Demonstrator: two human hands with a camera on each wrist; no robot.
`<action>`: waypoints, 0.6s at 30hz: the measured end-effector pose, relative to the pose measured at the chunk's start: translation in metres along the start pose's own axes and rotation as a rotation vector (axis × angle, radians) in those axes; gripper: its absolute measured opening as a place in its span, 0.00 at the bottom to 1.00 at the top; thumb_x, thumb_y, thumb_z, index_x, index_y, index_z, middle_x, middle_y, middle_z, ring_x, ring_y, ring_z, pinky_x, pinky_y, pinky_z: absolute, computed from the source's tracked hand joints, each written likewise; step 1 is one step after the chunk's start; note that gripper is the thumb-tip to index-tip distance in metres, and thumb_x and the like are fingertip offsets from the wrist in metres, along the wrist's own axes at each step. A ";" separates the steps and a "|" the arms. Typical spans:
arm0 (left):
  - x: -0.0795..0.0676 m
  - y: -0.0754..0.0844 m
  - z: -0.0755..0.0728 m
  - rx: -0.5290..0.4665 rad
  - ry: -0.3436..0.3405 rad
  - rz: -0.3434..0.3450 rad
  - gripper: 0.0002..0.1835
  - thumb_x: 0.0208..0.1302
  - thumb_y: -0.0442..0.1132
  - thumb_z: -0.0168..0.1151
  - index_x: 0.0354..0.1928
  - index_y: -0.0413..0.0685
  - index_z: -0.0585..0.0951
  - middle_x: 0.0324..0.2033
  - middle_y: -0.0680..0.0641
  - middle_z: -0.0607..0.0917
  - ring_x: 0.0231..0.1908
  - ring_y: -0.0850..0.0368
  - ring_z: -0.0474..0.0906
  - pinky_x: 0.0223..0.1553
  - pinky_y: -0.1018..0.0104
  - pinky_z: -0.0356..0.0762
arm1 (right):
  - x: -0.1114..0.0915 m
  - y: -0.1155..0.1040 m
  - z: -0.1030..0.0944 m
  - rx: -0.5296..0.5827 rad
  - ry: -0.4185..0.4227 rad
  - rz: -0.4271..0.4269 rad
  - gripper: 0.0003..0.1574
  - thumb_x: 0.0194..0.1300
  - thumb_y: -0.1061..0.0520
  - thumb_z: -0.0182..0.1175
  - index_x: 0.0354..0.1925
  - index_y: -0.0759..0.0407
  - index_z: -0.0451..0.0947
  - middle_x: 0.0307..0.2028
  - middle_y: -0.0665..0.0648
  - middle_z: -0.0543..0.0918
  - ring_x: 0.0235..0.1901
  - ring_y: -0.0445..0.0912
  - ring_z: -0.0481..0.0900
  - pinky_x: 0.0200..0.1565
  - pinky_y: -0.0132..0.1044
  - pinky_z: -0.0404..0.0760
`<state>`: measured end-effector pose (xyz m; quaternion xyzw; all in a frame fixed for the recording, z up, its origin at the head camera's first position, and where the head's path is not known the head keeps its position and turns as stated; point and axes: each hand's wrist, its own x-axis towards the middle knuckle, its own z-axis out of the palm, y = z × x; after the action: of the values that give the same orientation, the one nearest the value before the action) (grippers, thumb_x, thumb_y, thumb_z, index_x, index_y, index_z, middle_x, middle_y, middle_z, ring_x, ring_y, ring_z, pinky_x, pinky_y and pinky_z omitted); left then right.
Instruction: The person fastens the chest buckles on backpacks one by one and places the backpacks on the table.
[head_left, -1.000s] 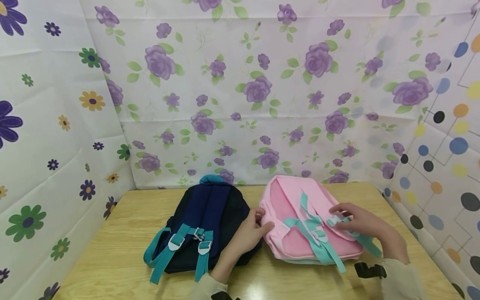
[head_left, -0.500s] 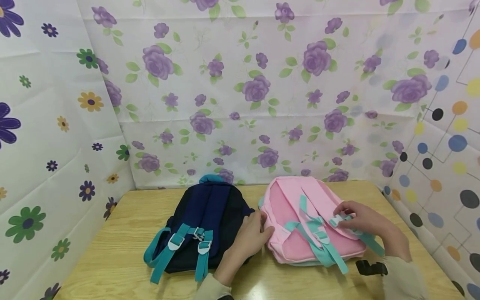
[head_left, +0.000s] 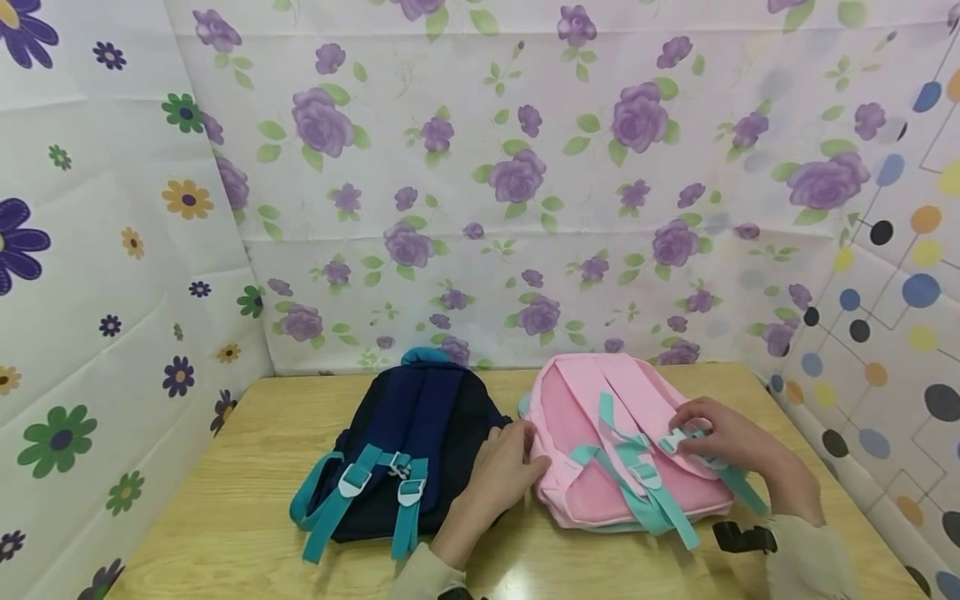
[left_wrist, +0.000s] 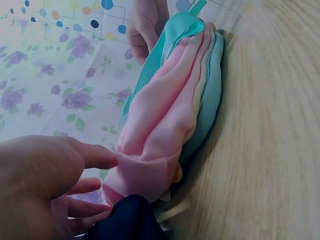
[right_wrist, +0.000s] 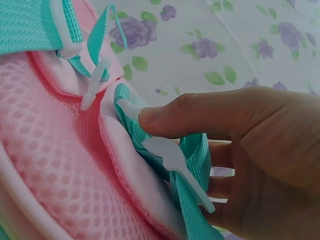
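A pink backpack with turquoise straps lies on the table, its strap side up. My left hand touches its left side; in the left wrist view, thumb and fingers stand apart against the pink side fabric. My right hand pinches a turquoise strap at its white plastic buckle on the bag's right side. The right wrist view shows the thumb on a white buckle part, with the other fingers behind the strap. A second white piece hangs beside them.
A navy and black backpack lies to the left, close under my left forearm, its turquoise straps toward me. Both bags rest on a wooden table. Patterned cloth closes off the back and both sides.
The pink backpack has shifted slightly to the right. Both hands have moved slightly with it, and the right hand keeps its hold at the buckle. The navy backpack stays put.
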<state>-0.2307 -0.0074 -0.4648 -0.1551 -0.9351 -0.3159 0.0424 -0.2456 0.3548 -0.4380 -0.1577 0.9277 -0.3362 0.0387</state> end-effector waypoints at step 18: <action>0.018 0.040 -0.004 -0.064 0.002 0.225 0.14 0.67 0.45 0.61 0.52 0.54 0.82 0.52 0.54 0.83 0.48 0.58 0.77 0.48 0.66 0.75 | -0.001 0.005 -0.003 -0.016 0.037 -0.045 0.15 0.64 0.49 0.68 0.48 0.50 0.82 0.59 0.61 0.76 0.53 0.55 0.78 0.50 0.37 0.80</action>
<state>-0.2350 0.0255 -0.4355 -0.2599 -0.9012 -0.3390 0.0735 -0.2464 0.3610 -0.4390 -0.1726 0.9271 -0.3324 0.0127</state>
